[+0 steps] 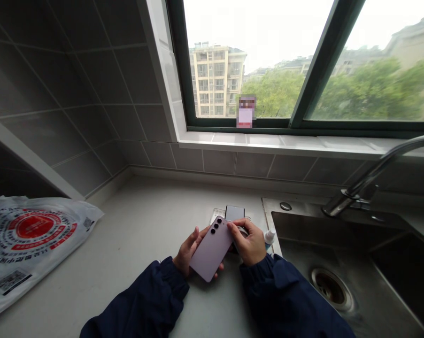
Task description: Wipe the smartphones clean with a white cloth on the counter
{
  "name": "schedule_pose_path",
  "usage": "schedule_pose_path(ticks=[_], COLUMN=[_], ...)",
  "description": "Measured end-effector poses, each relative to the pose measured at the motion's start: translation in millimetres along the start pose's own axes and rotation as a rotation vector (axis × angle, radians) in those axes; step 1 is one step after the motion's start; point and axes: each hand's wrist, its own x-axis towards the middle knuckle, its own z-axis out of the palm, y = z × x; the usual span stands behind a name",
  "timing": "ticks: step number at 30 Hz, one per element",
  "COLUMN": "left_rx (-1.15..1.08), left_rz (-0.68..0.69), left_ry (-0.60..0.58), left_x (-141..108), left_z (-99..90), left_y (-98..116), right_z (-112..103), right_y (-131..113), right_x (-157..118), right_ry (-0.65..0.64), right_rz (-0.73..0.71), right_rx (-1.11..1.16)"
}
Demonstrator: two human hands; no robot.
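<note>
Navy sleeves (144, 295) framed a left hand (186, 251) half-closed around a lilac phone (211, 251), right hand (253, 243) pinching its far corner. Loosening either grip risked dropping it.

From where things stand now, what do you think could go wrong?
The lilac phone might slip from the left hand onto the hard counter, or strike the dark-edged phone lying just beyond it. The right hand is close to the white-capped bottle and might knock it towards the sink.
</note>
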Motion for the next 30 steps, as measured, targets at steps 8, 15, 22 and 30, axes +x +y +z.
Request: schedule_pose_path(ticks=[8,15,22,30], left_rx=[-0.004,-0.002,0.007,0.08], left_rz=[0.047,0.05,0.049,0.086], left_ry=[0.036,0.02,0.019,0.093], left_x=[1,2,2,2], left_z=[4.6,3.8,3.6,6.1], left_y=[2,2,1,2], right_z=[2,8,7,7], right_y=[0,1,6,14], right_x=[1,-3,-2,5], right_ry=[-0.017,0.054,0.056,-0.11], right_rz=[0.092,0.194,0.253,0.283], right_rx=[0.108,0.21,0.27,0.374])
